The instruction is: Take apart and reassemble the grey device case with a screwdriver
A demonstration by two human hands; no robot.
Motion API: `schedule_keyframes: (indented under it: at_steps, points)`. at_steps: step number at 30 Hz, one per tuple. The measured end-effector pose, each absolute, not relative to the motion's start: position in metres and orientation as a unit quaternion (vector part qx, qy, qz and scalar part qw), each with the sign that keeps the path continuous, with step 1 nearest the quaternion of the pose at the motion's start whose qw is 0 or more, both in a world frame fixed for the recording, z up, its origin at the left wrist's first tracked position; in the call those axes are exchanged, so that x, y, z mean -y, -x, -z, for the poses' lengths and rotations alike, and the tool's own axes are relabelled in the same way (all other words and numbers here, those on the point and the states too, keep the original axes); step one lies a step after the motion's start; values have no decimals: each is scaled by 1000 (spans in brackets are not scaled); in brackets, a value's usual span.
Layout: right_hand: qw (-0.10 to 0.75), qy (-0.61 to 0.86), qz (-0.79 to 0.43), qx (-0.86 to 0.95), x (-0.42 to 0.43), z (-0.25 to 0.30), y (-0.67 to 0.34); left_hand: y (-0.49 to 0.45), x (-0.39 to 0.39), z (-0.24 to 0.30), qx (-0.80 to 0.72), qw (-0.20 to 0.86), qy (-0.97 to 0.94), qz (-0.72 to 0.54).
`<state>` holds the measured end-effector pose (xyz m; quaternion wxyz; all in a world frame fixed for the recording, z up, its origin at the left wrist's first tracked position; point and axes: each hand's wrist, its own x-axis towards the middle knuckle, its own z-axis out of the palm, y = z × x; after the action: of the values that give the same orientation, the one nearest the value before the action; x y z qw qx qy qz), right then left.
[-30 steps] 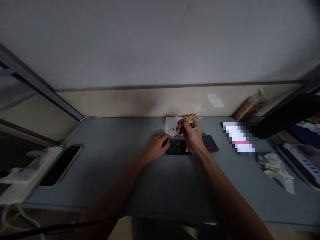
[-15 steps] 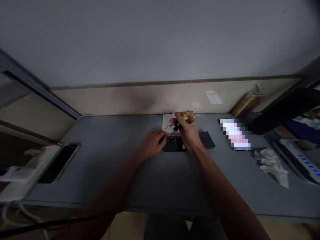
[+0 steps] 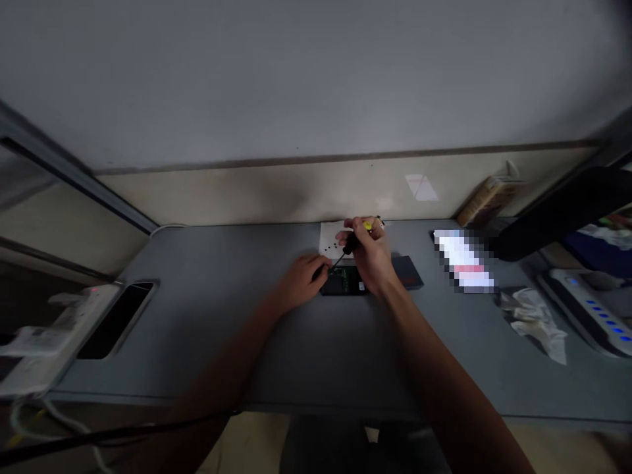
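My right hand (image 3: pixel 374 260) is wrapped round a black and yellow screwdriver (image 3: pixel 350 245). Its thin shaft slants down and left to the upper left end of an opened black device (image 3: pixel 336 286) with a green circuit board showing. At that same end, my left hand (image 3: pixel 302 283) grips the device's edge with bent fingers, close beside the screwdriver tip. The exact contact of the tip is too small to make out. Just behind the device, several tiny dark pieces lie on a white sheet (image 3: pixel 328 234), partly covered by my right hand.
Right of the device lies a dark flat panel (image 3: pixel 409 272). Farther right are a lit, pixelated screen (image 3: pixel 464 262), crumpled tissue (image 3: pixel 536 322) and a unit with blue lights (image 3: pixel 590 309). A phone (image 3: pixel 117 321) and a power strip (image 3: pixel 74 336) sit at the left.
The whole view has shifted slightly. Both hands stay at the device, and the screwdriver still points at its left end, with the right-hand fingers slightly turned on the handle.
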<state>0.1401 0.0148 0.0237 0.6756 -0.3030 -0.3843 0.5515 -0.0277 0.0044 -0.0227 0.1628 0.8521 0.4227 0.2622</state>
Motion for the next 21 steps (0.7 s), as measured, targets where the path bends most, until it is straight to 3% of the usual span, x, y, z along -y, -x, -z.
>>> schedule_keyframes:
  at_steps: [4, 10, 21]
  points:
    - [691, 317, -521, 388, -16, -22, -140, 28, -4, 21, -420, 167, -854, -260]
    - [681, 283, -569, 363, -18, -25, -143, 28, -4, 20, -420, 165, -853, -261]
    - [672, 346, -490, 435, -12, -25, -139, 28, -6, 21, -430, 161, -856, -238]
